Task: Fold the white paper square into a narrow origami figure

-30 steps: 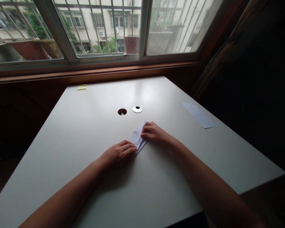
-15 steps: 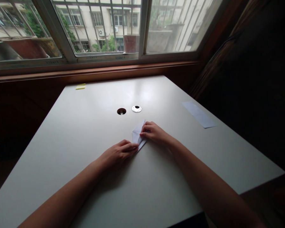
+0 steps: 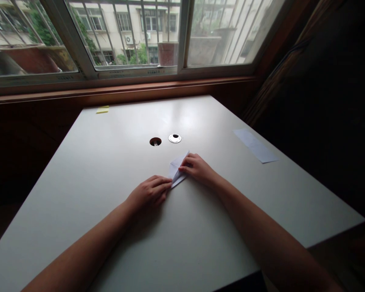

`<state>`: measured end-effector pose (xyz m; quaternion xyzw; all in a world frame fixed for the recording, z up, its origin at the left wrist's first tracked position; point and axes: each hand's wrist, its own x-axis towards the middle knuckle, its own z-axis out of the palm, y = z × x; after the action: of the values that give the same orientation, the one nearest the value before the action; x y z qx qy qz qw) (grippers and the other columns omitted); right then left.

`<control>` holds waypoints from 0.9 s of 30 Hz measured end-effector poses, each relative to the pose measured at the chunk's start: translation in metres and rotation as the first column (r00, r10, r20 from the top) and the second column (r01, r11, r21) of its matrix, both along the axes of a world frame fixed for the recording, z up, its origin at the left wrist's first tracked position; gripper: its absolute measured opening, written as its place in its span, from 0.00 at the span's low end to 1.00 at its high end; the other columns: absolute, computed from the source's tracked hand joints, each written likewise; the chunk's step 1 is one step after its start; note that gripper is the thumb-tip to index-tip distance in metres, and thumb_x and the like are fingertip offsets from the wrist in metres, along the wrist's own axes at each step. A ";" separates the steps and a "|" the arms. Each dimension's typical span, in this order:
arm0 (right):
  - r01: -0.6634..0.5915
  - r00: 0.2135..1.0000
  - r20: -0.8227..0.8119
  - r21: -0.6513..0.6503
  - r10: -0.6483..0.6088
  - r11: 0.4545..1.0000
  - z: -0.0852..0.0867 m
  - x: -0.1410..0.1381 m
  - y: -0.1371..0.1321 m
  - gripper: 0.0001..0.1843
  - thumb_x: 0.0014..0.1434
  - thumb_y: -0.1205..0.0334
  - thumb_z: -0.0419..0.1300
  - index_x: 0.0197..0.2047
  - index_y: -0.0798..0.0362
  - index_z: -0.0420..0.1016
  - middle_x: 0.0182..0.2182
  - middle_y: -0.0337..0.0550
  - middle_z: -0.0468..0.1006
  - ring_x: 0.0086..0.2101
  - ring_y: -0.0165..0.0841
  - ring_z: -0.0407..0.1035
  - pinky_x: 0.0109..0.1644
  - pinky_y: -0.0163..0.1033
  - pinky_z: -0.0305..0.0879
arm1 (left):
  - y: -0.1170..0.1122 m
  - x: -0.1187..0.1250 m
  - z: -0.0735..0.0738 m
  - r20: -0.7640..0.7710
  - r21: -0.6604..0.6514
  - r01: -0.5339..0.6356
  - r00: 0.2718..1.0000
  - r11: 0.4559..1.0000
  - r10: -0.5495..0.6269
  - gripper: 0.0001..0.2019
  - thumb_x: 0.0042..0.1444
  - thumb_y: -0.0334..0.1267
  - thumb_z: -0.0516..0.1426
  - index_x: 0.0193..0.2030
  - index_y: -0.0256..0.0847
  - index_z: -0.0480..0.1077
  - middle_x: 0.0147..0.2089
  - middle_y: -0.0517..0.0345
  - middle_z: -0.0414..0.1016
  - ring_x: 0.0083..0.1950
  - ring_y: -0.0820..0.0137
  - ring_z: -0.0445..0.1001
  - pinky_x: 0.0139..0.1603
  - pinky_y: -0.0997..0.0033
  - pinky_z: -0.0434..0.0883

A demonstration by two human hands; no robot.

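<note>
Head view: the folded white paper [image 3: 174, 165] lies on the white desk [image 3: 88, 170], just nearer than the metal grommet cover [image 3: 174, 138]. The right hand [image 3: 198, 168] pinches its right side, thumb and fingers closed together; the left hand [image 3: 149, 190] has fingertips at the near corner, whether gripping or only pressing I cannot tell. It should be light, crease readily and slide easily; layered edges likely offer the firmest hold.
</note>
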<state>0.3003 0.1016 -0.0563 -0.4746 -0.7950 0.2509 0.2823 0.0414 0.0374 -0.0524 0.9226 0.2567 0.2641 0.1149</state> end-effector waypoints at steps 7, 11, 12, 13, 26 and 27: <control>-0.099 0.993 -0.060 -0.027 0.097 0.995 0.004 0.002 -0.004 0.10 0.58 0.53 0.65 0.32 0.52 0.79 0.36 0.43 0.75 0.37 0.33 0.69 0.44 0.39 0.66 | 0.004 -0.005 -0.003 0.047 -0.026 -0.225 0.973 0.974 0.226 0.06 0.64 0.32 0.54 0.45 0.40 0.71 0.45 0.51 0.75 0.46 0.64 0.71 0.48 0.61 0.72; -0.175 0.982 -0.064 0.016 0.176 0.984 0.006 0.003 -0.007 0.09 0.58 0.53 0.66 0.34 0.50 0.82 0.35 0.43 0.76 0.36 0.33 0.70 0.42 0.38 0.67 | 0.007 -0.008 -0.005 0.051 -0.038 -0.298 0.953 0.954 0.299 0.05 0.64 0.30 0.53 0.42 0.40 0.71 0.42 0.52 0.73 0.43 0.64 0.69 0.45 0.62 0.70; -0.192 0.980 -0.054 0.034 0.193 0.981 0.007 0.003 -0.008 0.09 0.58 0.54 0.66 0.34 0.49 0.82 0.35 0.44 0.76 0.37 0.33 0.70 0.43 0.38 0.67 | 0.007 -0.008 -0.005 0.054 -0.049 -0.302 0.951 0.952 0.305 0.05 0.64 0.31 0.53 0.42 0.40 0.71 0.42 0.53 0.73 0.43 0.65 0.69 0.45 0.62 0.70; -0.206 0.977 -0.041 0.047 0.208 0.977 0.008 0.003 -0.009 0.08 0.58 0.54 0.66 0.34 0.49 0.83 0.35 0.44 0.76 0.38 0.34 0.71 0.43 0.39 0.67 | 0.008 -0.008 -0.005 0.059 -0.065 -0.303 0.950 0.951 0.307 0.05 0.64 0.31 0.53 0.42 0.41 0.71 0.42 0.53 0.73 0.44 0.65 0.69 0.46 0.62 0.70; -0.163 0.987 0.003 -0.019 0.163 0.986 0.006 -0.004 -0.009 0.10 0.61 0.54 0.63 0.33 0.50 0.81 0.34 0.44 0.76 0.40 0.36 0.70 0.46 0.40 0.65 | 0.013 -0.008 -0.002 0.091 -0.232 -0.262 0.953 0.937 0.289 0.05 0.63 0.36 0.57 0.37 0.40 0.73 0.43 0.53 0.72 0.45 0.66 0.72 0.49 0.63 0.72; -0.141 0.990 0.009 -0.026 0.141 0.990 0.005 -0.005 -0.009 0.10 0.61 0.54 0.63 0.33 0.50 0.81 0.34 0.44 0.76 0.40 0.36 0.69 0.46 0.41 0.64 | 0.013 -0.008 -0.002 0.091 -0.228 -0.255 0.955 0.940 0.281 0.05 0.63 0.36 0.57 0.37 0.40 0.73 0.42 0.53 0.72 0.45 0.66 0.72 0.49 0.63 0.72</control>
<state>0.2951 0.0925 -0.0509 -0.4220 -0.8249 0.2775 0.2537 0.0338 0.0506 -0.0544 0.8433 0.3994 0.3042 0.1918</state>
